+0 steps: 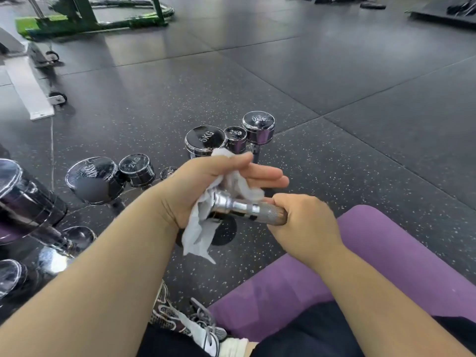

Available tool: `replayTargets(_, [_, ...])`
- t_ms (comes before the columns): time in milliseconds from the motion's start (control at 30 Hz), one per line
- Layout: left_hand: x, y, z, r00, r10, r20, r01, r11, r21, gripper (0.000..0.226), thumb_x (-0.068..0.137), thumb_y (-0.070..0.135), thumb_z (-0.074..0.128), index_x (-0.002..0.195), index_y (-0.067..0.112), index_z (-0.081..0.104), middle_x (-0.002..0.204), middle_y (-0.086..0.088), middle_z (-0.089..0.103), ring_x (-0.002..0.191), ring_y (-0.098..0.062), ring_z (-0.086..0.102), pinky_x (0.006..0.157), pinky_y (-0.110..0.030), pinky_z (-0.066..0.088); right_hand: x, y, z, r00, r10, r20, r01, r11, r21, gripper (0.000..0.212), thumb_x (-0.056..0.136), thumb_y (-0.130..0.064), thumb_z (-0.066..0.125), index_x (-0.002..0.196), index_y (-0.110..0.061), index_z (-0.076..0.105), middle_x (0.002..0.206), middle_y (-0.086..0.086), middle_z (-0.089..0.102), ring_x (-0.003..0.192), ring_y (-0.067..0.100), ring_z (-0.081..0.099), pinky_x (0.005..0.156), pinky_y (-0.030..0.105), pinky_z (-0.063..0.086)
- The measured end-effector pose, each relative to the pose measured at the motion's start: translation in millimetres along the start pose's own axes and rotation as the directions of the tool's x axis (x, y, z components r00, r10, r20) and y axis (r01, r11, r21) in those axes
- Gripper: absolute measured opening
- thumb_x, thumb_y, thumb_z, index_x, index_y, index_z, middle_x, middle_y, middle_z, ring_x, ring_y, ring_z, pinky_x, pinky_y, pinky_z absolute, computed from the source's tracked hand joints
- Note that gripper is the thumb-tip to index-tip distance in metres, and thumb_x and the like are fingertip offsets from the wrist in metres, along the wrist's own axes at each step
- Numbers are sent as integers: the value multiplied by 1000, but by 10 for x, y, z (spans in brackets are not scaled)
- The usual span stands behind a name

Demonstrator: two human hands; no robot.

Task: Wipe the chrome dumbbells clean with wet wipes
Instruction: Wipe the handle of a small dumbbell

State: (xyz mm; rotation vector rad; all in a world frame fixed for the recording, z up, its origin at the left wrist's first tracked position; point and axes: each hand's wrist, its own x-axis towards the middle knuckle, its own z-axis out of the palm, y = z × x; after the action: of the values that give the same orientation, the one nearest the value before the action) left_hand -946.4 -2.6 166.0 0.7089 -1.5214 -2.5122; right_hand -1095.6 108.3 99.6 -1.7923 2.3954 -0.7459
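While most of the view is being taken up by a black speckled rubber floor (pixel 334 86), its lower right is being covered by a purple mat (pixel 386 253). A green metal frame (pixel 85 19) is being shown at the far upper left, with a white wheeled bench (pixel 28 88) just in front of it. Chrome dumbbells are being kept upright on their ends on the floor: a cluster at the left around one marked 2KG (pixel 136 167), and a closer-packed group beyond the hands that includes one marked 5KG (pixel 206 140).

Above the floor, near the mat's edge, one chrome dumbbell (pixel 247 208) is being held roughly level between both hands. Its knurled handle is being gripped by the right hand (pixel 306 222), whose fingers are being curled fully round it. Its left end is being wrapped in a white wet wipe (pixel 199 233), which is being pinched under the thumb of the left hand (pixel 195 191); that hand's fingers (pixel 268 176) are being kept nearly straight, and a loose corner of the wipe is being left hanging below the palm.
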Motion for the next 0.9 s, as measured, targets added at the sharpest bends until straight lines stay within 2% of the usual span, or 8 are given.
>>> replayTargets(167, [268,-126,352,910,297,-288,-339,935,-108,33,81,31,67,101,5,64,102,-10,71,75,-16,60,79,-27,49,10,-66,125,949,212,233,-296,853,429,32,82,-18,61,58,-15,41,48,-7,42,50,13,31,47,26,29])
replayTargets(300, [566,-247,528,675,380,-633,-464,885,36,32,92,6,65,112,-18,56,94,-25,59,52,-4,58,56,-15,48,62,-52,168,928,128,349,-275,868,413,19,82,-17,60,67,-24,52,54,-11,53,48,4,41,47,14,28])
replayTargets(367, [666,-224,465,636,398,-661,-466,881,82,26,94,12,64,109,-10,61,87,-20,66,55,-4,61,60,-18,51,129,-15,111,921,76,383,-281,810,515,10,83,-16,61,79,-24,58,57,-14,57,49,0,42,47,10,32])
replayTargets(467, [856,-139,356,659,490,-570,-350,871,344,10,90,22,70,86,13,70,78,-3,74,71,-11,62,74,-29,50,373,82,47,932,10,363,-199,850,488,14,91,-8,54,81,-17,57,66,-12,55,52,-5,48,49,8,36])
replayTargets(567, [1115,-70,253,752,502,-428,-210,797,567,20,87,31,73,76,15,68,65,8,64,65,-10,55,68,-27,45,658,299,90,965,23,263,-131,906,401,35,92,-1,51,72,-29,43,69,-15,49,57,-14,50,52,8,36])
replayTargets(667, [1341,-153,106,830,442,-340,-29,642,766,21,93,35,63,76,24,64,69,8,64,68,-9,58,63,-23,45,829,641,186,967,122,223,-211,875,435,33,89,-5,57,75,-34,48,75,-13,58,65,-4,53,58,17,37])
replayTargets(800, [1621,-552,-110,819,429,-381,58,598,799,20,99,18,51,87,22,65,67,11,61,58,-1,52,47,-11,35,1017,1106,384,922,318,220,-386,773,503,17,86,-18,73,85,-29,60,88,-7,67,82,13,61,67,20,42])
replayTargets(900, [1832,-762,-185,850,372,-373,99,582,807,25,100,12,41,92,23,62,81,12,63,75,-10,56,58,-15,39,1193,1399,539,893,418,164,-446,781,437,13,87,-23,73,94,-24,62,94,-4,68,91,17,62,75,26,42])
